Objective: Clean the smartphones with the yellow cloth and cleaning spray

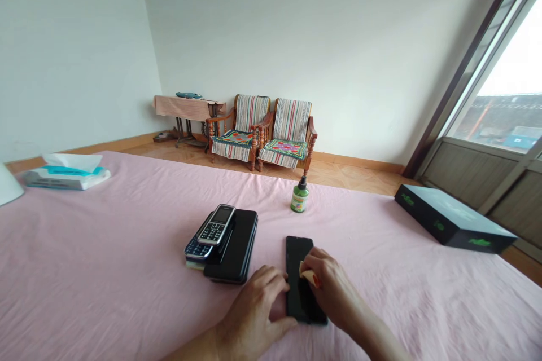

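Observation:
A black smartphone (299, 248) lies flat on the pink bedsheet in front of me, its dark screen up. My right hand (331, 282) is closed around a small cream and orange cloth (310, 277), pressed against the screen. Most of the cloth is hidden in the fingers. Along the phone's left edge rests my left hand (256, 313), thumb apart from the fingers, its tips touching or close to the phone's side. Further left, a silver keypad phone (217, 225) and a blue keypad phone (197, 248) lie on a stack of black phones (241, 237).
A green spray bottle (300, 197) stands beyond the smartphone. A black box (453, 220) sits at the right, and a tissue pack (70, 175) at the far left. Past the bed's edge are two wooden chairs (285, 124) and a cloth-covered table (184, 107).

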`<state>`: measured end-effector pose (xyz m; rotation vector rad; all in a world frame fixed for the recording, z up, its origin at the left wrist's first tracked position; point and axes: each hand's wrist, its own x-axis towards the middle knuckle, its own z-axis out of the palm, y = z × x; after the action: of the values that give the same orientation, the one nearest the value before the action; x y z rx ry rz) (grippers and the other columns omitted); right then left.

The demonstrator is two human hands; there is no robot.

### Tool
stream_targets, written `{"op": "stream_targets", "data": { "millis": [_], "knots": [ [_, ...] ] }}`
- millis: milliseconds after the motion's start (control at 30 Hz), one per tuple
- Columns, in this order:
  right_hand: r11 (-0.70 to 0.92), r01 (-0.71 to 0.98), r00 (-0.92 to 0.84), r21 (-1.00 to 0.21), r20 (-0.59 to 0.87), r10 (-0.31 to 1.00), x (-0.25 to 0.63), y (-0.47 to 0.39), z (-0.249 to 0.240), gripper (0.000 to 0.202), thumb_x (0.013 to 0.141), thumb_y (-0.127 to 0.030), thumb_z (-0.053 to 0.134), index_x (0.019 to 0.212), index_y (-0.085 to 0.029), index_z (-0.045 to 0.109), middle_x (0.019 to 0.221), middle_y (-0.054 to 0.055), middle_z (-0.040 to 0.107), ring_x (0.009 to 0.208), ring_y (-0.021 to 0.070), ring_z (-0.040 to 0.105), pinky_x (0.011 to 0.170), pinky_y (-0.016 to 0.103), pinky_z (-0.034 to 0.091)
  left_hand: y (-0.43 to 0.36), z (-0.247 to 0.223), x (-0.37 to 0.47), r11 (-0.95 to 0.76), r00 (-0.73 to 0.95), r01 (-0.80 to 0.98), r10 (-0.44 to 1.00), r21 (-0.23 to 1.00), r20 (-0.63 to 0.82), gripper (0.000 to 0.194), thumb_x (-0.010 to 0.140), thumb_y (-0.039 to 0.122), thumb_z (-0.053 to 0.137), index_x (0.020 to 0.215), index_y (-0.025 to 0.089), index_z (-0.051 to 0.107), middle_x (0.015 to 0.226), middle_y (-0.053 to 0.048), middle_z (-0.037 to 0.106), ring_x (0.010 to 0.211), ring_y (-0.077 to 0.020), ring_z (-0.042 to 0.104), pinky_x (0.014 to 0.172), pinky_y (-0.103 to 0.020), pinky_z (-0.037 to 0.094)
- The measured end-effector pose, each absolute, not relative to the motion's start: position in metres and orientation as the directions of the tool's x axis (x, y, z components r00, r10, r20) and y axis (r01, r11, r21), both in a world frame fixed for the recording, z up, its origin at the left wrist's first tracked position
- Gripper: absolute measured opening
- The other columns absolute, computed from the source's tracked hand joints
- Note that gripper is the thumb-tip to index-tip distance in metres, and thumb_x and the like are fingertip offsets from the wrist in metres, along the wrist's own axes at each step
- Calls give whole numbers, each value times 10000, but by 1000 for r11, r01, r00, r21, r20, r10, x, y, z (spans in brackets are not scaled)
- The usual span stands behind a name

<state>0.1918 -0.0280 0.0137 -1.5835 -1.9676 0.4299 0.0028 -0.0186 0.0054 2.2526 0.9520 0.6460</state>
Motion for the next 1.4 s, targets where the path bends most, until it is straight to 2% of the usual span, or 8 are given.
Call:
{"op": "stream_targets", "data": {
  "millis": [133, 267, 467, 633, 833, 1067, 1300, 1400],
  "knots": [
    [272, 718, -192, -641, 193, 962, 191, -29, 13, 270, 670, 38, 455, 646, -175, 619, 748, 5, 567, 664, 108, 547, 599, 192, 370, -20, 10, 2, -565, 634, 471, 751, 678, 185, 369, 636, 162, 813, 961, 209, 644, 1036, -22, 609, 1019, -224, 520, 923, -322, 405],
    [265, 766, -120, -586, 274, 954, 190, -13, 8, 264, 688, 41, 451, 682, -163, 620, 757, 21, 562, 713, 130, 534, 646, 207, 380, -21, 11, 2, -554, 619, 494, 765, 670, 176, 364, 632, 158, 817, 953, 200, 650, 1022, -29, 606, 1001, -224, 523, 915, -323, 410],
    [295, 807, -134, -511, 329, 935, 186, 31, 6, 275, 745, 43, 425, 706, -150, 617, 756, 38, 559, 734, 143, 517, 685, 230, 376, -21, 6, 2, -562, 617, 477, 762, 676, 198, 387, 619, 157, 829, 955, 196, 640, 1025, -25, 608, 997, -217, 523, 905, -311, 413],
    [320, 786, -156, -529, 331, 931, 181, 20, 6, 261, 750, 31, 446, 729, -159, 624, 786, 38, 568, 776, 153, 525, 697, 232, 387, -20, 9, 3, -554, 623, 492, 763, 672, 173, 388, 626, 169, 830, 959, 192, 632, 1031, -28, 604, 1001, -219, 522, 911, -317, 407],
    [366, 676, -246, -640, 272, 930, 185, -18, 9, 257, 754, 7, 466, 700, -180, 633, 777, 16, 581, 722, 129, 549, 652, 212, 404, -20, 12, 2, -555, 636, 488, 755, 674, 161, 370, 640, 191, 821, 958, 208, 633, 1039, -22, 592, 1017, -226, 506, 919, -330, 403],
    [326, 747, -136, -579, 348, 928, 193, 24, 0, 267, 731, 18, 478, 735, -163, 674, 761, 33, 597, 754, 150, 553, 703, 237, 405, -20, 10, 3, -553, 620, 503, 766, 664, 167, 375, 627, 168, 832, 949, 179, 641, 1006, -34, 600, 986, -224, 516, 887, -324, 414],
    [409, 691, -234, -596, 351, 907, 191, 9, -4, 246, 771, -22, 490, 724, -185, 668, 777, 20, 600, 754, 139, 558, 682, 229, 403, -20, 10, 2, -566, 624, 514, 763, 645, 172, 385, 619, 221, 846, 953, 192, 656, 979, -23, 615, 966, -231, 512, 872, -340, 417],
    [417, 682, -225, -602, 370, 902, 191, 15, -6, 251, 778, -23, 491, 731, -181, 681, 766, 21, 598, 734, 135, 557, 665, 227, 401, -20, 10, 2, -571, 626, 520, 761, 635, 171, 393, 625, 214, 843, 969, 191, 655, 989, -25, 616, 969, -232, 510, 872, -339, 413]
  ]
}}
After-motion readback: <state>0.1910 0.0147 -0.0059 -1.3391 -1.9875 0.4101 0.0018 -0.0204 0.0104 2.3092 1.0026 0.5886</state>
